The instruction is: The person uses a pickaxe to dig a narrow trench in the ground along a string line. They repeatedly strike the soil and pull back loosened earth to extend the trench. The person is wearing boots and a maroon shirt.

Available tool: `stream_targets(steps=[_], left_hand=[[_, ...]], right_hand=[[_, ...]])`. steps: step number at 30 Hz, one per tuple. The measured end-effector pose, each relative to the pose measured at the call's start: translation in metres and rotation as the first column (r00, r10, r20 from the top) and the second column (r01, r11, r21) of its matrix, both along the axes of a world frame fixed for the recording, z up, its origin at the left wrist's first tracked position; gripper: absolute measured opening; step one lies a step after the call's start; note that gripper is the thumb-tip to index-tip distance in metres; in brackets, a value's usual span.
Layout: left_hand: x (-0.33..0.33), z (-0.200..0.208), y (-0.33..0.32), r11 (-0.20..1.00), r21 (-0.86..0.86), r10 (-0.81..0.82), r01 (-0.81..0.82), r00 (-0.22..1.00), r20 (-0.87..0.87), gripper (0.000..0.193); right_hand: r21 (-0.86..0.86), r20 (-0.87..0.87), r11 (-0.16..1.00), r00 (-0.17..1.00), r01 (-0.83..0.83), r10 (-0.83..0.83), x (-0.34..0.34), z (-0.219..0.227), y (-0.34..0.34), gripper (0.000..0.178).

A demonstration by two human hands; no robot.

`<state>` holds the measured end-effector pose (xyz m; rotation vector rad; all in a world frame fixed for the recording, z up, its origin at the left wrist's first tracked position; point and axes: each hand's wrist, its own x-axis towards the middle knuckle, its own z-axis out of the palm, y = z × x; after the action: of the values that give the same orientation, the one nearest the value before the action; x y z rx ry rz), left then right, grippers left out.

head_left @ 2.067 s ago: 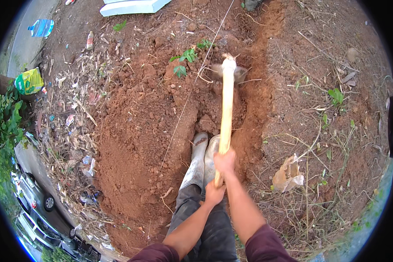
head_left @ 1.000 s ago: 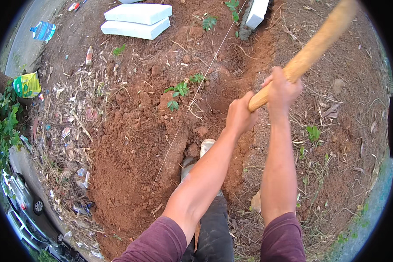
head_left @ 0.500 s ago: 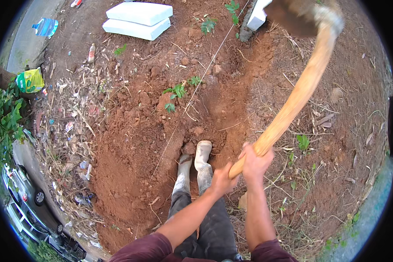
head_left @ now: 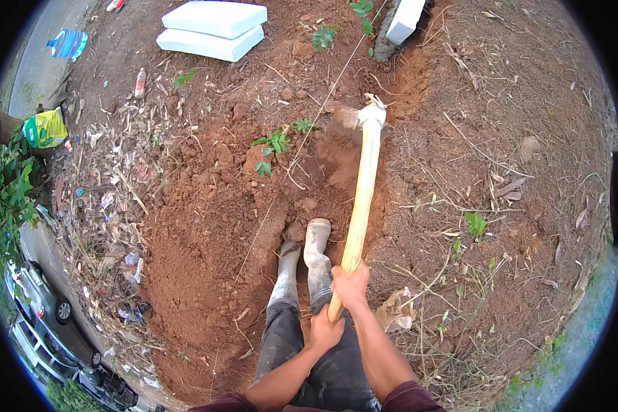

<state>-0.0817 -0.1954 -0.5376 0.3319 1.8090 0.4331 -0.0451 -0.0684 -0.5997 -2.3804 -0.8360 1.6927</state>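
Hoe point(head_left: 361, 185): pale wooden handle runs from the person's waist up to a metal blade point(head_left: 347, 125), which is sunk in red soil at the far end of a shallow trench point(head_left: 323, 172). Right hand point(head_left: 351, 283) is wrapped around the handle near its lower end; left hand point(head_left: 325, 329) is closed on the butt just below, the two nearly touching. Two muddy boots point(head_left: 302, 264) stand in the trench beside the handle. A taut string point(head_left: 302, 147) crosses the dig. Loose red earth point(head_left: 199, 261) is heaped to the left. White slabs point(head_left: 213, 27) lie well beyond, near the top.
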Motion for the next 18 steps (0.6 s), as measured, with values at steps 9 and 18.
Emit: stream_targets(steps=[9, 18], left_hand=[[-0.041, -0.085, 0.206, 0.771, 0.636, 0.001, 0.014, 1.0, -0.023, 0.025], [-0.006, -0.139, 0.173, 0.989, 0.138, -0.042, 0.042, 0.999, -0.005, 0.032]], right_hand=[[0.701, -0.237, 0.686, 0.971, 0.195, -0.033, -0.047, 0.054, 0.201, 0.015], [0.137, 0.002, 0.989, 0.998, -0.06, 0.061, -0.004, -0.129, 0.192, 0.011]])
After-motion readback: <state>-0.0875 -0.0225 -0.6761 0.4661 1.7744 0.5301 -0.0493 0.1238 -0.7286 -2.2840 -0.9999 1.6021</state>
